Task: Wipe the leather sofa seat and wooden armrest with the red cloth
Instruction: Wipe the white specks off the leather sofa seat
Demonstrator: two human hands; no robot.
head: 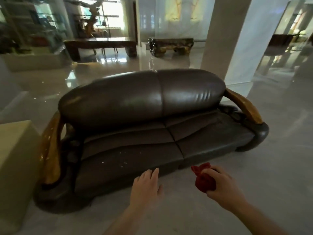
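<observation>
Right hand (223, 185) grips the bunched red cloth (204, 178) just short of the sofa seat (132, 160); left hand (145, 185) hovers open, empty. Wiping looks unstarted (pale specks dot the seat), so next the cloth must reach the leather, then a wooden armrest (50, 146).

Both forearms cut off by the bottom edge. Most of the red cloth (205, 181) hidden inside the right hand (223, 187), bunched, only a few folds showing. Pale block (15, 160) cut off by the left edge. Small pale specks (118, 158) on the sofa seat (135, 150), too small to tell. Shelves and carved wood at back left blurred.
</observation>
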